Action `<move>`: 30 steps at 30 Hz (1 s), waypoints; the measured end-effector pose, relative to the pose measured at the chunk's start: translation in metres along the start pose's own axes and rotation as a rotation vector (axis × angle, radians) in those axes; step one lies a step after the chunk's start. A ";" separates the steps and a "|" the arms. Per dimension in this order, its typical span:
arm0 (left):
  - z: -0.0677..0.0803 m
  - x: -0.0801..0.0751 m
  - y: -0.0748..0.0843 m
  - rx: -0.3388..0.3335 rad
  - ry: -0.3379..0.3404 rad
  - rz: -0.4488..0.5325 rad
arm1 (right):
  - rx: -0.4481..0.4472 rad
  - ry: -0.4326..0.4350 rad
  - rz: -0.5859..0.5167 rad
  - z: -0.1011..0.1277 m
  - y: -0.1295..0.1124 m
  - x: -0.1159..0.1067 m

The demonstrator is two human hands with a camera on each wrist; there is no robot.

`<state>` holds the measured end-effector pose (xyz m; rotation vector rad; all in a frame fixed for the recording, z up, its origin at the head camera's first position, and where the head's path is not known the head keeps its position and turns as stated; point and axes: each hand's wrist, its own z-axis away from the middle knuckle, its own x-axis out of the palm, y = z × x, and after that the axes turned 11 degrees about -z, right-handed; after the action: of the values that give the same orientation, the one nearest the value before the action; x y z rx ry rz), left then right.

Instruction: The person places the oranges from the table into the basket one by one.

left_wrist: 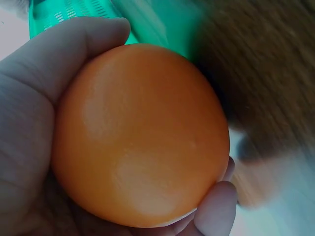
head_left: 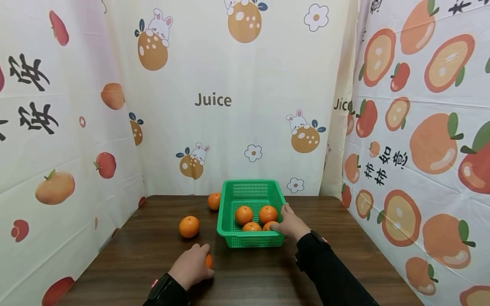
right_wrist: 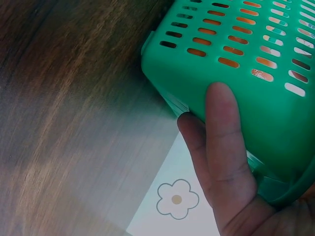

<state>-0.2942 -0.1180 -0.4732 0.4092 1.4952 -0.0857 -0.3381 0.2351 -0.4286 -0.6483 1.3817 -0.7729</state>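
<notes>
My left hand (head_left: 192,266) curls round an orange (left_wrist: 140,135), the thumb on one side and fingertips on the other; in the head view most of this fruit is hidden behind the hand. A green plastic basket (head_left: 252,234) with slotted walls stands on the table and contains several oranges (head_left: 244,215). At its right side, my right hand (head_left: 292,223) grips the rim, with the thumb over the edge and the fingers along the outside wall. The right wrist view shows two fingers (right_wrist: 225,132) lying against that green wall.
One loose orange (head_left: 189,227) lies on the dark wooden table (head_left: 153,246) left of the basket. Another orange (head_left: 214,201) sits farther back, close to the basket's left wall. Fruit-printed curtains (head_left: 233,127) enclose the table at the back and both sides.
</notes>
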 end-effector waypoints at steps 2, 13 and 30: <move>0.000 0.000 0.001 0.011 0.002 0.002 | 0.008 0.001 -0.007 -0.001 0.001 0.001; 0.002 -0.005 0.007 0.037 0.018 0.006 | 0.003 0.010 0.009 -0.003 0.002 0.002; 0.002 -0.016 0.014 0.043 0.053 -0.021 | -0.014 0.005 0.014 0.001 0.000 0.000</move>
<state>-0.2894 -0.1092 -0.4550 0.4327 1.5522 -0.1248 -0.3370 0.2351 -0.4280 -0.6474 1.3962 -0.7545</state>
